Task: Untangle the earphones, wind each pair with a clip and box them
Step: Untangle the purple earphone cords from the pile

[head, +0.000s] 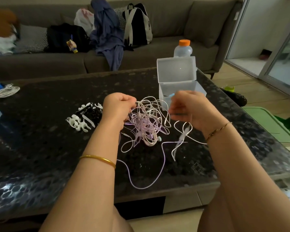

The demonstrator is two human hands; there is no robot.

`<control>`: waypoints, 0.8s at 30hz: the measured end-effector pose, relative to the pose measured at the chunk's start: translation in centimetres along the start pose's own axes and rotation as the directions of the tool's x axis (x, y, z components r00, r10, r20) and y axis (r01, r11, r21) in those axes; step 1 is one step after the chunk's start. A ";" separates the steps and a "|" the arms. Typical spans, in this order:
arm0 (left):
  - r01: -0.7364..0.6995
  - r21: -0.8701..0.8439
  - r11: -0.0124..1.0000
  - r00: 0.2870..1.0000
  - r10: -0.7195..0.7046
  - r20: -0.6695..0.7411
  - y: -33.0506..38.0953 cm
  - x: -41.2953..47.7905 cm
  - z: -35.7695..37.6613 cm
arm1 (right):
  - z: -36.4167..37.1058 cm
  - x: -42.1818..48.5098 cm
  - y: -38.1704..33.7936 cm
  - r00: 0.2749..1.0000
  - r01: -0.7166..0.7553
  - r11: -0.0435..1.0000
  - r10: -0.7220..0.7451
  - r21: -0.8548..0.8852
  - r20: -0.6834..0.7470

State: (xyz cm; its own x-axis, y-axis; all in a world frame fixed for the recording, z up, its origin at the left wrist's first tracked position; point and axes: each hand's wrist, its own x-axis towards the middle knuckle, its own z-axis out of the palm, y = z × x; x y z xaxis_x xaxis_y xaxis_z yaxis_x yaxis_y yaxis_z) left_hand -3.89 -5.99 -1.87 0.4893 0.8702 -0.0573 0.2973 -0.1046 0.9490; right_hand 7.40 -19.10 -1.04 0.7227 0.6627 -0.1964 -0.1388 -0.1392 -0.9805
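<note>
A tangle of white and lilac earphone cords (pixel 146 124) lies in the middle of the dark table (pixel 49 148). My left hand (pixel 117 106) pinches cords at the tangle's upper left. My right hand (pixel 189 109), blurred, is curled to the tangle's right with a white cord (pixel 182 134) hanging below it and something light blue at its fingertips. A heap of white and black winder clips (pixel 85 116) sits left of my left hand. Behind my right hand stands a clear plastic box (pixel 177 86) with its lid up.
A bottle with an orange cap (pixel 183 47) stands behind the box. A coiled white cable (pixel 5 92) lies at the table's far left. A grey sofa (pixel 174 30) with bags and clothes runs along the back. A green lid (pixel 268 124) lies on the floor to the right.
</note>
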 end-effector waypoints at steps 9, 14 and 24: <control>-0.138 -0.128 0.982 0.986 0.124 -0.114 0.8 0.3 -0.4 | -1.1 0.6 1.1 0.995 -0.057 0.731 0.096 -0.680 0.021; -0.275 -0.006 0.961 0.911 0.258 -0.322 0.0 0.4 -0.8 | -3.2 0.5 0.7 0.990 0.116 0.664 -0.013 -0.739 0.144; -0.151 0.504 0.850 0.988 0.119 0.096 0.1 -0.2 -0.2 | -3.3 0.3 -0.1 0.983 0.159 0.983 -0.166 -0.093 -0.078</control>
State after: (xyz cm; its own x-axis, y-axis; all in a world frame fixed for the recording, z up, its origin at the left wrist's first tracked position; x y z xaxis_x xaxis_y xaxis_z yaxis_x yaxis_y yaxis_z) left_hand -4.15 -6.06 -1.71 0.5975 0.8014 0.0264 0.5920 -0.4631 0.6595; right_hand 9.87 -21.31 -0.96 0.7861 0.6175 -0.0292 0.0417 -0.1001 -0.9941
